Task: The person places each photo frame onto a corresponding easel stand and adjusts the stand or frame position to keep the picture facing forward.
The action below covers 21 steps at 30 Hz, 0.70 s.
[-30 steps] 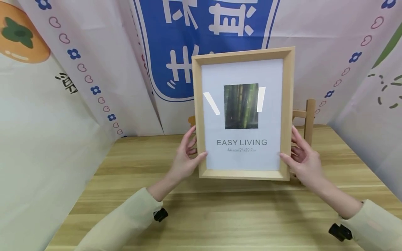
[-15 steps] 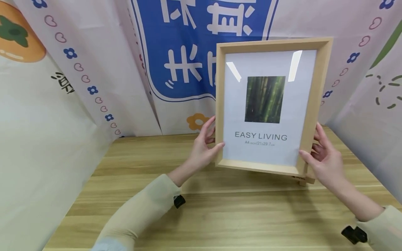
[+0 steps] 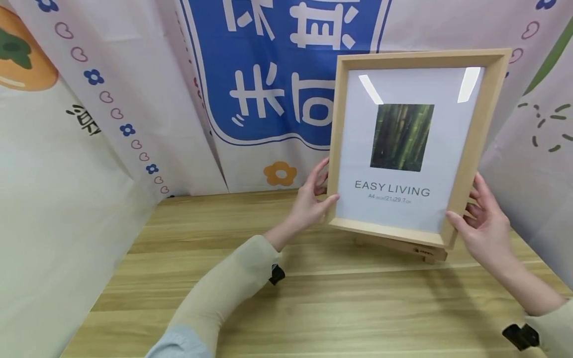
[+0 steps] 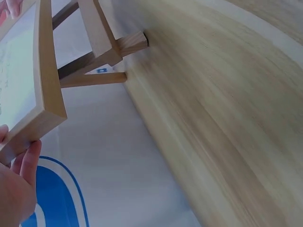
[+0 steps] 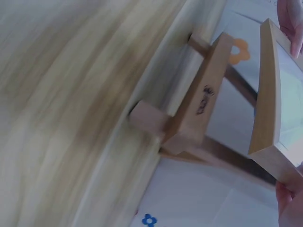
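Both hands grip a light wooden picture frame [image 3: 474,144] by its lower sides, thumbs on the front and fingers wrapped behind. My left hand [image 3: 312,199] is at the left edge, my right hand [image 3: 488,226] at the right edge. Behind glass the frame shows a bamboo picture and the words EASY LIVING. A small wooden easel [image 3: 403,244] stands behind it, mostly hidden in the head view. In the right wrist view the easel's ledge [image 5: 199,94] is lower than the frame's bottom edge [image 5: 265,94], with a gap between them.
The easel's legs stand on a wood-grain table [image 3: 313,308]. A printed cloth backdrop [image 3: 268,164] hangs behind the table, with white side walls [image 3: 67,223] at left and right.
Both hands have carried the picture frame to the right and slightly up, in front of the easel. The easel's ledge now shows below the frame.
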{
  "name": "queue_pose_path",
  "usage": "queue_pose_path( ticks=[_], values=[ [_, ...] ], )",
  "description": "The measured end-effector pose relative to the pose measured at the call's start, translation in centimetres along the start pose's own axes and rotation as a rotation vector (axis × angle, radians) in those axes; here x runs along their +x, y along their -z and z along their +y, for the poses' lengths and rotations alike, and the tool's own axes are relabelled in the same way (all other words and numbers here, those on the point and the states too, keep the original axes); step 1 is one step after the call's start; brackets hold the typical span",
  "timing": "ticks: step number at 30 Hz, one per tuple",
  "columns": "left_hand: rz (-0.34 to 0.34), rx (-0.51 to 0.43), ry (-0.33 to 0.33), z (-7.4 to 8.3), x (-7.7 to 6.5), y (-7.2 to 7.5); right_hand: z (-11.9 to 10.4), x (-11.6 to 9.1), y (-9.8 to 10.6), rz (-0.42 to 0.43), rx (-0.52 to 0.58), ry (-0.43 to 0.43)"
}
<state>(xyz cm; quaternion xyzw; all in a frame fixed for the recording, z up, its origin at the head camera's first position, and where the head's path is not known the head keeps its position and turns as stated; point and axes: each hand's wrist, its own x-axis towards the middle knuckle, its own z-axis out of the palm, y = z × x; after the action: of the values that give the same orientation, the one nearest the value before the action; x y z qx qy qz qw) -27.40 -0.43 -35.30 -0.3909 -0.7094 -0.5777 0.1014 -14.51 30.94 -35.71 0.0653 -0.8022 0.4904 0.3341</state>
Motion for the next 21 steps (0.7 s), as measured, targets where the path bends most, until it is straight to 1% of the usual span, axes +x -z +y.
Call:
queue_pose_path(
  ticks=[5,8,15,17,21],
  values=[
    [-0.010,-0.005,-0.003,-0.7,0.7,-1.1,1.0,0.1,0.4,0.016,0.000,-0.003],
    [-0.004,-0.008,-0.006,-1.1,1.2,-1.6,1.5,0.1,0.6,0.030,0.000,-0.001],
    [0.006,-0.016,-0.044,-2.3,2.0,-3.3,2.2,-0.1,1.0,0.052,-0.010,-0.031],
    [0.003,-0.004,-0.034,-2.7,2.0,-3.7,2.6,-0.4,1.1,0.049,-0.015,-0.040],
    [0.002,0.045,0.023,-3.2,1.7,-4.3,3.3,-0.8,1.2,0.034,-0.022,-0.044]
  ],
)
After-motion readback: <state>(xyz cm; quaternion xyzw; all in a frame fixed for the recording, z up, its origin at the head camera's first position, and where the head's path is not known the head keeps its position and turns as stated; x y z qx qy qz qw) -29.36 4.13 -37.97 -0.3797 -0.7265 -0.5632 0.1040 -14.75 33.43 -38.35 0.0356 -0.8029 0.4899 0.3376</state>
